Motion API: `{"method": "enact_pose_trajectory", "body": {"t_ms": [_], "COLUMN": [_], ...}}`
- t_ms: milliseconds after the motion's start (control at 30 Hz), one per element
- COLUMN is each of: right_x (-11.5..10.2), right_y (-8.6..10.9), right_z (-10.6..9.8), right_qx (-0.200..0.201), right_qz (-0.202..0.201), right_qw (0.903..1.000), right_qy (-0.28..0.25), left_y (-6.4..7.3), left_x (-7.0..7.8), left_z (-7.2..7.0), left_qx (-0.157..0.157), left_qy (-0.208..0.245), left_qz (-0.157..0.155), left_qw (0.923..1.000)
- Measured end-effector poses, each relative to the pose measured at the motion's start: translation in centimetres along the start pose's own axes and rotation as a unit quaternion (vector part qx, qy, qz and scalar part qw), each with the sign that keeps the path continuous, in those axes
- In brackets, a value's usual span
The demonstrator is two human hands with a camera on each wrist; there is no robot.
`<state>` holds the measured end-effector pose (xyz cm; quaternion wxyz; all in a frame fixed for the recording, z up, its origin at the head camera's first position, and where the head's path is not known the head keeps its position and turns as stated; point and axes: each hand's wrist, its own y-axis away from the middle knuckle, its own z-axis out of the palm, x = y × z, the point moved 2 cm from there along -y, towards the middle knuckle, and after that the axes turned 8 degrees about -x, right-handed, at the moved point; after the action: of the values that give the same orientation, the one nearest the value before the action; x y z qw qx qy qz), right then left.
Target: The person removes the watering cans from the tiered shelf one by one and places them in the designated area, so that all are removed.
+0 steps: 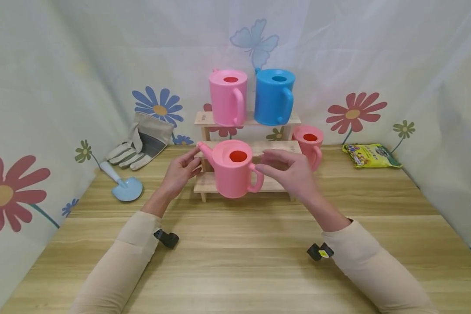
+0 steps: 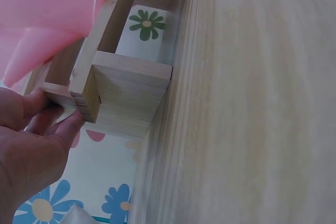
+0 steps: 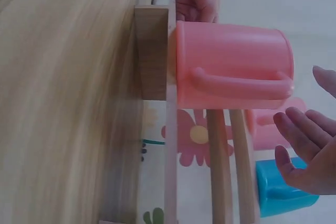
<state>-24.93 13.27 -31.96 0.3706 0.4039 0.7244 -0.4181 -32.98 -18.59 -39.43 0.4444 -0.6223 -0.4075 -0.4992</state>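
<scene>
A pink watering can (image 1: 232, 174) with a red opening stands on the lowest step of a wooden stepped stand (image 1: 272, 185), spout to the left and handle to the right. Beside the spout is my left hand (image 1: 180, 171); in the left wrist view its slightly bent fingertips (image 2: 69, 125) lie at the ends of the stand's boards. My right hand (image 1: 290, 171) hovers by the handle with loosely extended fingers. The right wrist view shows that hand apart from the can (image 3: 236, 56), holding nothing.
On the top step stand another pink can (image 1: 223, 100) and a blue can (image 1: 270, 98). A further pink can (image 1: 315, 155) is behind the stand's right side. Work gloves (image 1: 145, 139) and a light-blue trowel (image 1: 127, 189) lie left; a yellow-green packet (image 1: 370, 155) lies right.
</scene>
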Motion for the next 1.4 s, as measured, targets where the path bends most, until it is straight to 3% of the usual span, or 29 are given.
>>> {"method": "enact_pose_trajectory", "body": {"t_ms": [200, 300, 700, 1100, 1400], "right_x": [1.1, 1.5, 2.3, 2.2, 2.6], "right_y": [-0.1, -0.1, 0.0, 0.1, 0.0], "right_z": [1.0, 1.3, 2.6, 2.7, 3.0], "right_qx": [-0.021, -0.024, 0.004, -0.018, -0.018], "right_qz": [0.025, 0.019, 0.006, 0.111, 0.146], "right_qw": [0.9995, 0.9995, 0.9998, 0.9889, 0.9752], "right_qy": [-0.003, 0.000, -0.019, -0.097, -0.165], "left_y": [0.1, 0.2, 0.0, 0.0, 0.0], "left_x": [-0.1, -0.1, 0.1, -0.1, 0.0], "left_z": [0.1, 0.1, 0.1, 0.1, 0.2], "left_qx": [-0.003, 0.000, -0.002, -0.006, -0.005], "left_qy": [0.003, 0.001, -0.001, 0.008, 0.017], "left_qz": [-0.003, -0.007, -0.010, -0.005, -0.006], "left_qw": [1.0000, 1.0000, 0.9999, 0.9999, 0.9998]}}
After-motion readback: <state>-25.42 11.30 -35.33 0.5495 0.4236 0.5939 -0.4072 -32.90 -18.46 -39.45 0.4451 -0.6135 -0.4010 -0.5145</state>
